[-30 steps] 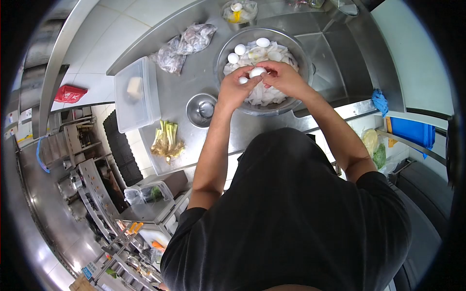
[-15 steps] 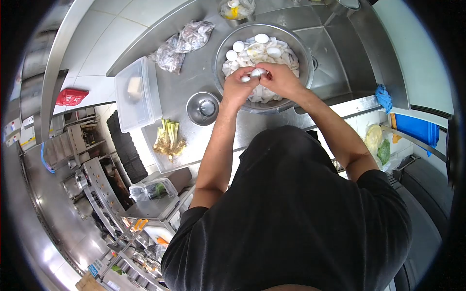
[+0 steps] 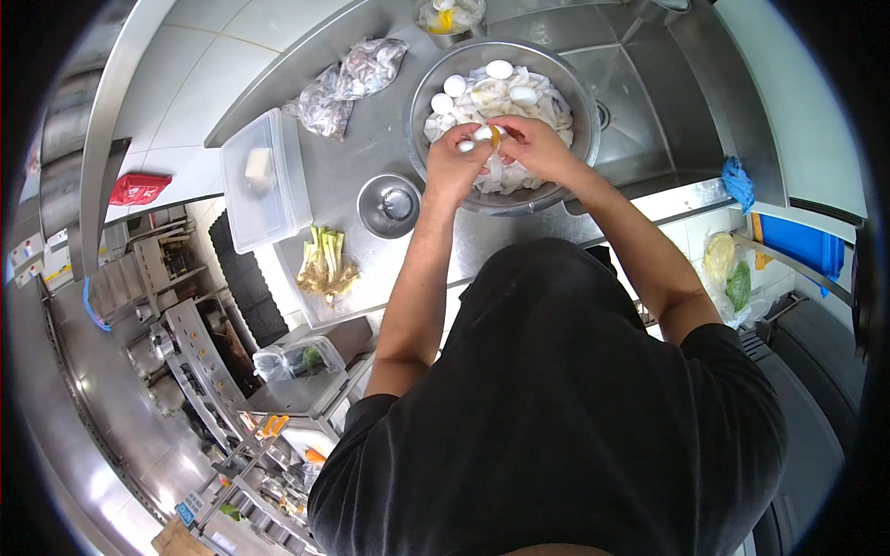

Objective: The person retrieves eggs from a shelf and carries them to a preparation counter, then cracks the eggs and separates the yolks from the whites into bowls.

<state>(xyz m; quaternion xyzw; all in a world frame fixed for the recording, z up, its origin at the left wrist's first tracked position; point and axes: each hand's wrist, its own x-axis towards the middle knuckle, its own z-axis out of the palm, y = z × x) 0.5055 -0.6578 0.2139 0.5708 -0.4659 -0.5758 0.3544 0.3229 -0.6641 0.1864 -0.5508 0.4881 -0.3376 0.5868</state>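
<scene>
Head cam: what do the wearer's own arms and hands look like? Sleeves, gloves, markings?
Black top with short black sleeves. Below them both forearms are uncovered. Left hand and right hand are ungloved. No watch, band, cable or marking shows on either arm. Fingers are partly hidden, so I can't rule out rings.

The scene is viewed from a single head-worn camera, aimed forward and steeply down; the black shirt (image 3: 547,398) is seen close below, the bowl (image 3: 420,116) and counter (image 3: 375,134) farther off.
</scene>
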